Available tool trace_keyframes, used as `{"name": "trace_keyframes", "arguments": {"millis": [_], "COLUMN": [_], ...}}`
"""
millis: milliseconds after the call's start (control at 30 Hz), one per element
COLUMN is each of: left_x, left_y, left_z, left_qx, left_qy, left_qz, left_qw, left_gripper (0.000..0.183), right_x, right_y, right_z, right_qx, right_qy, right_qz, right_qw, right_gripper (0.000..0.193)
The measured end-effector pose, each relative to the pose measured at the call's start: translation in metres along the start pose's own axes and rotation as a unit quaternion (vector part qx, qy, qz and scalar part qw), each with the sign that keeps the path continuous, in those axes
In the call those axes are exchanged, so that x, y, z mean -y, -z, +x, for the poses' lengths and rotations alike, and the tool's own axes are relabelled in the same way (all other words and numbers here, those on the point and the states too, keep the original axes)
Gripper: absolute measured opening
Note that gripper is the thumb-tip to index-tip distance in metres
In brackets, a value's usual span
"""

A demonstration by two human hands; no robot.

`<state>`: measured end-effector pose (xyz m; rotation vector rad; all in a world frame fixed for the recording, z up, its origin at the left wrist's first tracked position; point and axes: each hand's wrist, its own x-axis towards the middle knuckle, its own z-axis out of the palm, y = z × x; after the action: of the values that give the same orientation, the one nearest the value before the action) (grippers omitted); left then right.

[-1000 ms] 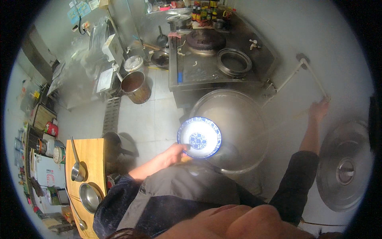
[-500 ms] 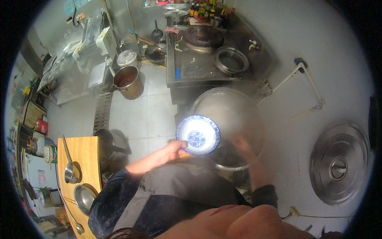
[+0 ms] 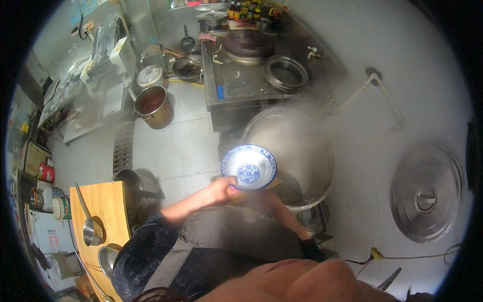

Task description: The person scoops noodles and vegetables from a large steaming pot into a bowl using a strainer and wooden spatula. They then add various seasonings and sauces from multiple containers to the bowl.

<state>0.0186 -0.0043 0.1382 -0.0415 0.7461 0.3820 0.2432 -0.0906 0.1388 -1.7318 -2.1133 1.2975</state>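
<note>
A white bowl with blue patterns [image 3: 248, 172] is in my left hand [image 3: 224, 189], its thumb over the near rim. The bowl is tilted toward me and nothing shows inside it. Below and just right of it, my right hand [image 3: 265, 198] is partly behind the bowl, its fingers hidden. A piece of light wood, maybe a handle, sticks out near that hand; I cannot tell whether the hand grips it. Beyond the bowl, a large round pot [image 3: 330, 168] gives off thick steam. A dark rounded shape, too hazy to name, shows at the pot's near side.
A steel counter [image 3: 241, 90] behind the pot bears a steel ring [image 3: 287, 74]. A bucket of reddish liquid [image 3: 155, 108] stands on the tiled floor. At left, a wooden board [image 3: 108, 196] carries a ladle [image 3: 92, 231] and a metal bowl [image 3: 106, 260]. A large lid [image 3: 426, 194] is at right.
My right hand has drawn back from over the pot, leftward and toward me, to behind the bowl. My left hand keeps the bowl in nearly the same place. The view has shifted slightly.
</note>
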Motion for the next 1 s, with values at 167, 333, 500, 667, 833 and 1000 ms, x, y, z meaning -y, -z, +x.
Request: {"name": "trace_keyframes", "arguments": {"millis": [167,333,500,667,833,1000], "left_x": [0.001,-0.001,0.003,0.004,0.009,0.013], "left_y": [0.013,0.028,0.036,0.034,0.008,-0.013], "left_z": [0.019,0.032,0.047,0.049,0.025,0.011], "left_qx": [-0.013,0.015,-0.031,-0.018,-0.068,-0.067], "left_qy": [-0.010,0.026,-0.001,-0.009,-0.033,-0.033], "left_qz": [-0.004,-0.022,0.011,0.001,0.018,0.027], "left_qw": [1.000,0.999,0.999,1.000,0.997,0.997], "left_gripper": [0.033,0.039,0.026,0.029,0.037,0.043], "right_x": [0.009,-0.008,-0.041,-0.078,-0.095,-0.069], "right_y": [0.007,0.004,-0.002,0.010,0.067,0.125], "right_z": [-0.016,-0.032,-0.038,-0.057,-0.074,-0.087], "right_qx": [-0.058,-0.126,-0.173,-0.294,-0.198,-0.203], "right_qy": [-0.058,0.026,-0.113,0.034,-0.011,-0.010], "right_qz": [-0.106,0.026,0.527,0.239,0.788,0.812], "right_qw": [0.991,0.991,0.825,0.925,0.582,0.548], "right_gripper": [0.035,0.040,0.045,0.033,0.027,0.025]}}
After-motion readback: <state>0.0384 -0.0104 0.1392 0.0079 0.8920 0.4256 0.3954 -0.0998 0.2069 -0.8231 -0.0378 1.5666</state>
